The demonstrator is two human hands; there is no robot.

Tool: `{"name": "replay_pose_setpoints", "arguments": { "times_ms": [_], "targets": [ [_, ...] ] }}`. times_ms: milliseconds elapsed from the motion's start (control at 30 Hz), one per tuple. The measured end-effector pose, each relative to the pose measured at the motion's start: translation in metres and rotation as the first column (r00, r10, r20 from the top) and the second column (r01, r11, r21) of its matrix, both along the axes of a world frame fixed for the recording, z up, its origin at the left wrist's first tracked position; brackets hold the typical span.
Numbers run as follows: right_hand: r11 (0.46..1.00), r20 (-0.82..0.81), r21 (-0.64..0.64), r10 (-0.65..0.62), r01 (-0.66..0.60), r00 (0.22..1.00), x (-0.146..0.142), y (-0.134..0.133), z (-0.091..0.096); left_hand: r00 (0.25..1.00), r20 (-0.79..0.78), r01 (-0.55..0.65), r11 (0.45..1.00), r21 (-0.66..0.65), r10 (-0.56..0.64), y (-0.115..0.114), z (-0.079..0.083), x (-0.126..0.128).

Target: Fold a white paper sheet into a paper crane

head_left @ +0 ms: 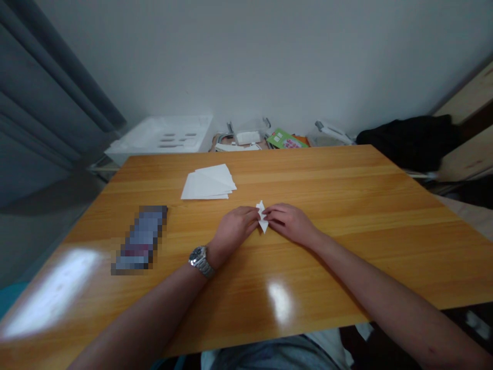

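Note:
A small white piece of folded paper point(263, 218) lies on the wooden table point(327, 185), with a pointed end toward me. My left hand point(239, 228), with a metal watch point(201, 260) on its wrist, pinches the paper's left side. From the right, my right hand point(288, 221) has its fingertips closed on the opposite side. The fingers of both hands partly cover the paper, so its exact folds are hard to make out. Beyond my left hand lies a loose stack of white paper sheets point(208, 183).
A pixelated flat device point(142, 239) lies at the table's left. Behind the far edge are a white foam tray point(162, 134), a green booklet point(287, 139) and assorted items. Dark cloth point(404, 141) is piled at the right; a grey curtain point(50, 92) hangs at the left.

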State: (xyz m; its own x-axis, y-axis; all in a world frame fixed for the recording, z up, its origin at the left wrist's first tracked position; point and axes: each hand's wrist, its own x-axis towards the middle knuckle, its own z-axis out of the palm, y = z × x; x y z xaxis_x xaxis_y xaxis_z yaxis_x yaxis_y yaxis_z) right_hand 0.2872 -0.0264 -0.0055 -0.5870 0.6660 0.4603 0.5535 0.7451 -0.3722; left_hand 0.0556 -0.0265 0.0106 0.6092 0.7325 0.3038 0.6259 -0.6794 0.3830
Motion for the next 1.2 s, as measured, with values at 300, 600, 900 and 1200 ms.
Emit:
{"name": "replay_pose_setpoints", "arguments": {
  "times_ms": [300,600,900,1200],
  "targets": [
    [0.995,-0.06,-0.103,-0.02,0.014,0.998,-0.005,0.0,0.005,0.998,0.062,-0.032,0.999,-0.029,0.034,0.004,-0.008,0.004],
    [0.991,-0.074,-0.128,0.017,-0.026,0.997,-0.004,0.002,0.004,0.995,0.091,-0.028,0.998,-0.051,0.032,0.005,-0.01,0.005],
    [0.987,-0.15,-0.163,-0.021,-0.004,0.988,-0.008,0.001,0.006,0.991,0.136,-0.002,1.0,-0.022,0.005,0.005,-0.013,0.005],
    [0.985,-0.161,-0.175,-0.026,-0.003,0.987,-0.007,-0.001,0.006,0.978,0.194,0.083,0.997,0.0,-0.082,-0.005,0.004,0.001]
  ]
}}
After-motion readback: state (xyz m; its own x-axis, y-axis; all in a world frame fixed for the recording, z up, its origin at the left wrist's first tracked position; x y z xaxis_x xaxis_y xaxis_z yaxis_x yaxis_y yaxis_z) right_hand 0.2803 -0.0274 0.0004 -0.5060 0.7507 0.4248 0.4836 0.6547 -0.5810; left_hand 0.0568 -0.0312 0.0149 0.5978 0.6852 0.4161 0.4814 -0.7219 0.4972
